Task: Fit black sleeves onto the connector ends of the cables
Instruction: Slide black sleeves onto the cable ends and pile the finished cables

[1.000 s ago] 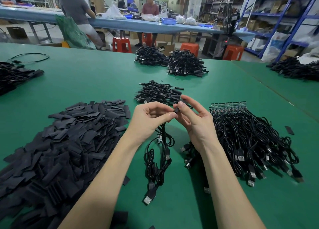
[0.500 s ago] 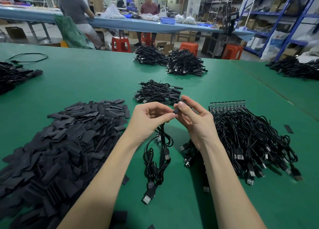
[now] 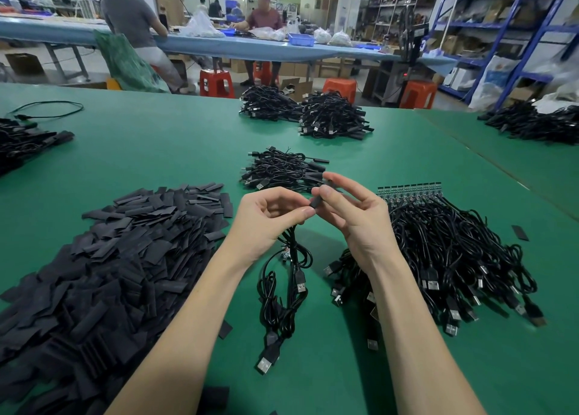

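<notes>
Nearest the viewer, a small bunch of cables (image 3: 286, 292) hangs down from the left hand (image 3: 266, 219) and trails onto the green table (image 3: 175, 151), its USB plugs lying below the wrists. The left hand's fingers are curled round the top of that bunch, with thumb and forefinger pinching the lower end of a black sleeve (image 3: 317, 201). The right hand (image 3: 354, 214) meets it from the other side: its thumb and forefinger pinch the upper part of the same sleeve, while the other fingers spread loosely outward. The sleeve stands tilted between the two sets of fingertips, held above the table; the connector end inside it cannot be made out.

To the left of the fingers lies a broad heap of flat black sleeves (image 3: 103, 270), reaching toward the near edge. To the right of them a big pile of cables (image 3: 451, 255) fans out, with a row of small circuit boards (image 3: 410, 189) at its far end. A lone sleeve piece (image 3: 520, 232) lies beyond that pile.

Just behind the fingertips sits a smaller cable cluster (image 3: 282, 172). Farther back rest two more cable heaps (image 3: 307, 114), and beyond the table, red stools (image 3: 216, 83) and two people at a blue bench (image 3: 250, 46).
</notes>
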A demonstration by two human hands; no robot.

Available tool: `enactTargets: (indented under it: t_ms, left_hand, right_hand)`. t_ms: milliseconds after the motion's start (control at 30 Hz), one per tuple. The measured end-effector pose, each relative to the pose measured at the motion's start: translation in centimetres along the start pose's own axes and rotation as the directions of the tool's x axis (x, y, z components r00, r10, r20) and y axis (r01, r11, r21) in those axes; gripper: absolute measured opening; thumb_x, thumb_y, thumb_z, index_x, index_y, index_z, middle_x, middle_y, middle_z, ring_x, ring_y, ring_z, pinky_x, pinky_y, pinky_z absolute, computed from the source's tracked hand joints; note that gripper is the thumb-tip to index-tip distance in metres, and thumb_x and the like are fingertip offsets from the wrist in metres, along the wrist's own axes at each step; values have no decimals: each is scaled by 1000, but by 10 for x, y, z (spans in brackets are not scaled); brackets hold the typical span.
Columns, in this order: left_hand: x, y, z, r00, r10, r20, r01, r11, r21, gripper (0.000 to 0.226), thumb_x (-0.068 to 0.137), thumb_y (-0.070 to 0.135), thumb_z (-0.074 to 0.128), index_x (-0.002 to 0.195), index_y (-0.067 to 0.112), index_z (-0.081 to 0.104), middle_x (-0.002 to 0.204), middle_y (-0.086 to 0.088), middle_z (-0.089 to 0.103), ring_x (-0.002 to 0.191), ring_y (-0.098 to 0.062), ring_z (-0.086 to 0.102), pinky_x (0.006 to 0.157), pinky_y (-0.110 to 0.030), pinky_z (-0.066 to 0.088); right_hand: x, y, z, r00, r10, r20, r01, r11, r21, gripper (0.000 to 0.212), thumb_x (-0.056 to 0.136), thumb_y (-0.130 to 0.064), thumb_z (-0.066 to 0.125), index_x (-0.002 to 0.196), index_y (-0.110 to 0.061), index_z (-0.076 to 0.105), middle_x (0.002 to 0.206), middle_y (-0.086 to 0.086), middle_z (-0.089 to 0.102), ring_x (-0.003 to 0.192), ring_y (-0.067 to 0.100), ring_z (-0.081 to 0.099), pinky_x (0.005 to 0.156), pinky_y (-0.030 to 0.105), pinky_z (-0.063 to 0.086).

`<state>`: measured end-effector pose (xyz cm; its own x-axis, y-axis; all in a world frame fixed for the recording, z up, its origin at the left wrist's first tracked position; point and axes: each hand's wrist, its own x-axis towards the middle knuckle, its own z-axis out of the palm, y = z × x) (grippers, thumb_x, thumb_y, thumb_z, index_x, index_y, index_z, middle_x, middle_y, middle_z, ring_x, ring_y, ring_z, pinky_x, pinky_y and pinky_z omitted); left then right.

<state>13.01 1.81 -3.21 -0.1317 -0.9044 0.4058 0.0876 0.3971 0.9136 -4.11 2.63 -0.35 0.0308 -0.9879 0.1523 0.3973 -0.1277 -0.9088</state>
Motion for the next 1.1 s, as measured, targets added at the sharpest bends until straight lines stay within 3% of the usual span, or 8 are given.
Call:
enactTargets:
  t_ms: [167, 267, 567, 967, 1100]
  left_hand:
    - [-1, 1, 3, 1000, 2, -18, -3, 1000, -17, 13, 74, 20, 86, 85, 23, 79, 82, 2, 77, 76, -8, 69, 76, -18, 54]
    - [0, 1, 3, 1000, 2, -25, -2, 1000, -14, 13, 77, 11, 85, 85, 21, 79, 81, 0, 77, 74, -9, 69, 75, -19, 55]
    - [0, 2, 1, 1000, -6, -16, 7, 1000, 22, 15, 78, 12, 85, 85, 24, 80, 80, -1, 77, 75, -10, 70, 75, -19, 55]
    - [0, 3, 1, 1000, -18, 1, 18, 999, 42, 15, 80, 12, 84, 85, 25, 79, 81, 0, 76, 75, -12, 69, 79, -23, 57]
    - [0, 2, 3, 999, -10, -38, 11, 1000, 26, 15, 79, 11, 83, 84, 24, 78, 82, 0, 76, 76, -11, 69, 79, -24, 57]
  right_hand:
    - [1, 3, -2, 999, 7, -41, -5, 999, 35, 26, 84, 3, 77, 109, -3, 75, 89, 16, 75, 84, 26, 71, 83, 32, 60]
    - [1, 3, -1, 998, 41, -57, -37, 997, 63, 25, 83, 3, 77, 108, -4, 76, 93, 17, 75, 84, 24, 71, 83, 31, 60]
    - [4, 1, -4, 996, 56, -66, -53, 997, 57, 25, 83, 2, 77, 107, -1, 76, 94, 15, 77, 85, 22, 74, 79, 27, 60]
    - [4, 0, -4, 993, -63, -97, 56, 996, -74, 11, 83, -3, 79, 95, -5, 79, 91, 14, 78, 85, 21, 75, 77, 26, 60]
    - [4, 3, -1, 998, -53, -43, 51, 998, -46, 18, 86, -3, 78, 103, -6, 78, 95, 16, 77, 87, 26, 72, 81, 31, 60]
